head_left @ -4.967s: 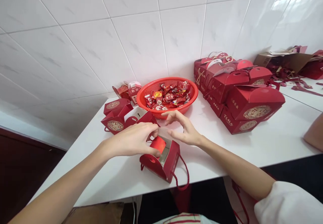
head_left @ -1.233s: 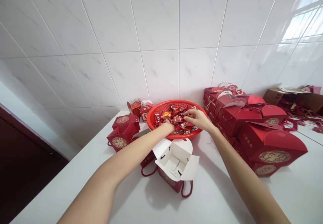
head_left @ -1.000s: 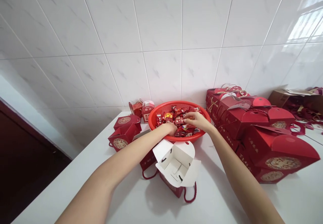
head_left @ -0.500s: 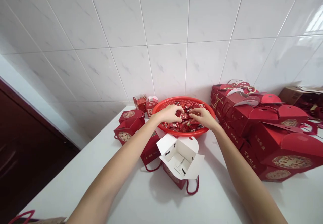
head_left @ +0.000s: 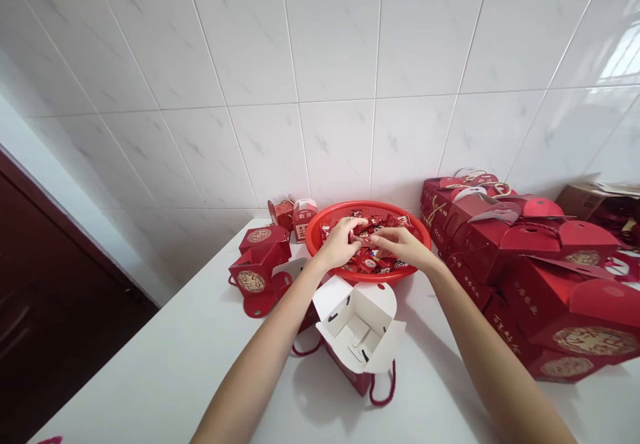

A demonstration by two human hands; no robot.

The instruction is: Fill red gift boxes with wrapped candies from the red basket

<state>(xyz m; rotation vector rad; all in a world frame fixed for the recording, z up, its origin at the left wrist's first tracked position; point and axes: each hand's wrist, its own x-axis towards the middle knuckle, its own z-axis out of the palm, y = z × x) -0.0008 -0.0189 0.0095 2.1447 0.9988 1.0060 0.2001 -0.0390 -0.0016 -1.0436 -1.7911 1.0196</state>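
A red plastic basket point(head_left: 320, 216) of red-wrapped candies point(head_left: 371, 264) stands near the tiled wall. Over its left half my left hand point(head_left: 343, 243) is curled, its fingers closed on a red-wrapped candy. My right hand point(head_left: 401, 244) reaches in from the right, its fingertips pinched on a red wrapper close to the left fingertips. In front of the basket stands an open red box point(head_left: 357, 337) with a white inside, its flaps spread and nothing in it, a dark red cord hanging at its side.
Stacked red gift boxes point(head_left: 555, 297) fill the right side of the white table point(head_left: 165, 371). More red boxes point(head_left: 260, 264) stand left of the basket, with two small ones point(head_left: 304, 217) near the wall. A brown carton point(head_left: 583, 201) lies at the far right.
The view has shifted, so everything sits slightly lower. My left hand has drawn back toward the basket's near side and turned, and my right fingertips have closed in toward it.
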